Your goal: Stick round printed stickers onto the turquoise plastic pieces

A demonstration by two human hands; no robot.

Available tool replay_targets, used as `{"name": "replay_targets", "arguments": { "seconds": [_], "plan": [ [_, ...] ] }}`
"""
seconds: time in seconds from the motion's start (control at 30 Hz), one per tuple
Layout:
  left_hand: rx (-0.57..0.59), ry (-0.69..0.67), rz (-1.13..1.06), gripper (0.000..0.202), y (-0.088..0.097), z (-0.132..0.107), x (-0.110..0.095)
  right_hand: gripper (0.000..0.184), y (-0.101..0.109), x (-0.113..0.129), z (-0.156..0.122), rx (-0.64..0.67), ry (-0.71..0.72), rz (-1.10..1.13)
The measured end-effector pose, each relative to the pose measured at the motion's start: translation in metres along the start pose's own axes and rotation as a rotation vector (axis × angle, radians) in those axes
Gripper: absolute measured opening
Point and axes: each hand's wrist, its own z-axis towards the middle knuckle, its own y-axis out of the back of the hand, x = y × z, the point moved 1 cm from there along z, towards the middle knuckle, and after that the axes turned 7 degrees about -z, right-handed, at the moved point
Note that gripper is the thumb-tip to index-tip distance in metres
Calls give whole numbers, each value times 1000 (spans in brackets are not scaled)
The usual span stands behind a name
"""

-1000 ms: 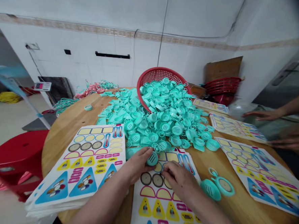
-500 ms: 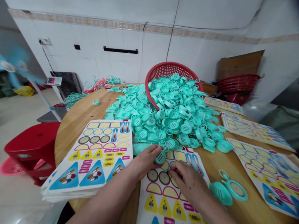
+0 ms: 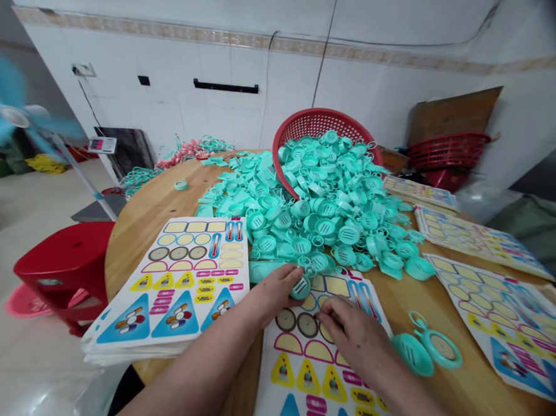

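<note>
My left hand (image 3: 275,292) is closed on a small teal plastic round case (image 3: 300,288) with slots and a ring on top, above the top edge of a sticker sheet (image 3: 286,375). My right hand (image 3: 346,325) rests on the same sheet, thumb and forefinger pinched together at the row of brown-ringed round stickers (image 3: 307,324). Whether a sticker is between those fingers cannot be made out. Right of this hand lie a loose teal case half (image 3: 413,354) and a teal ringed case (image 3: 441,348) with a round beige face.
A heap of teal cases (image 3: 324,226) spills from a tipped red basket (image 3: 297,124) on the round wooden table (image 3: 138,224). Sticker sheet stacks lie left (image 3: 173,302) and right (image 3: 501,322). A red stool (image 3: 65,251) and a blue fan (image 3: 15,116) stand at the left.
The camera view has shifted slightly. My left hand keeps hold of the teal case, and my right hand stays pinched at nearly the same spot on the sheet.
</note>
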Motion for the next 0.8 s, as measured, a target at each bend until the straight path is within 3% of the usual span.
{"name": "replay_targets", "arguments": {
  "seconds": [0.47,0.67,0.8],
  "plan": [
    [-34,-42,-2,25,0,0,1,17,-8,-3,1,-30,-95,113],
    [-49,-53,-37,23,0,0,1,21,17,9,-11,-68,-110,540],
    [-20,-50,-113,26,-1,-3,-1,26,30,2,-11,-150,-184,564]
  ]
}}
